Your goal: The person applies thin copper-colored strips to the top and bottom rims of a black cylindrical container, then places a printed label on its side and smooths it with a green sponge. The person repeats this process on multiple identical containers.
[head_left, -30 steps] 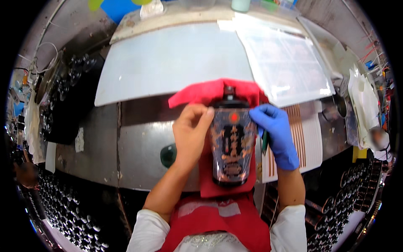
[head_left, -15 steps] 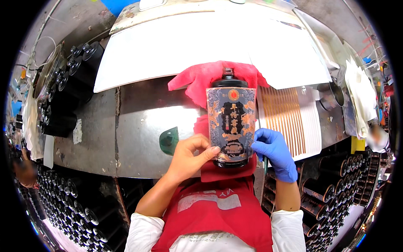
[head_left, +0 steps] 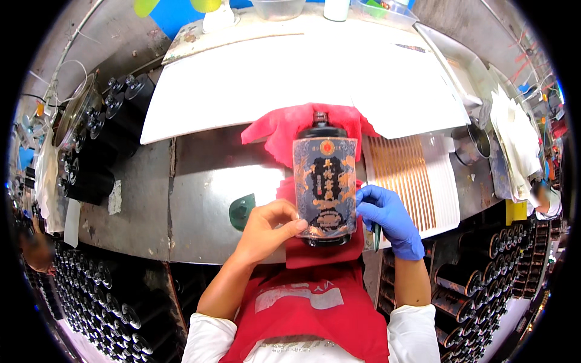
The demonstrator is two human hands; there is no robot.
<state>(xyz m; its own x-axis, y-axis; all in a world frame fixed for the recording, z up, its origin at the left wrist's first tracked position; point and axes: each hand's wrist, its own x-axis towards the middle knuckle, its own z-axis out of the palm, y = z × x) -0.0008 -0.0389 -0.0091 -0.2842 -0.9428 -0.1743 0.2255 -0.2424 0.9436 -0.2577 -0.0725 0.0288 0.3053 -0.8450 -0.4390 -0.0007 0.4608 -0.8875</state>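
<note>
A black bottle (head_left: 322, 130) lies on red cloth, its neck pointing away from me. Over its front is a dark label sheet (head_left: 327, 181) with copper-coloured patterns and a round red emblem; its side edges stick out past the bottle. My bare left hand (head_left: 269, 228) pinches the label's lower left edge, thumb on top and fingers curled. At the right edge, my blue-gloved right hand (head_left: 390, 219) has its fingertips on the label. A thin dark green piece (head_left: 377, 236), seen edge-on, is held under those fingers. The red cloth (head_left: 278, 130) is bunched behind and beneath the bottle.
A rounded green scraper (head_left: 242, 212) lies on the metal table left of my hand. Striped copper strips on a white sheet (head_left: 411, 181) lie to the right, near a metal cup (head_left: 472, 145). Black bottles (head_left: 91, 178) stand at far left; racks of bottles (head_left: 478, 272) flank me below.
The bottle and label sit slightly further left and lower in view, and both hands have shifted with them. The whole view has tilted a little, showing more of the table's far side.
</note>
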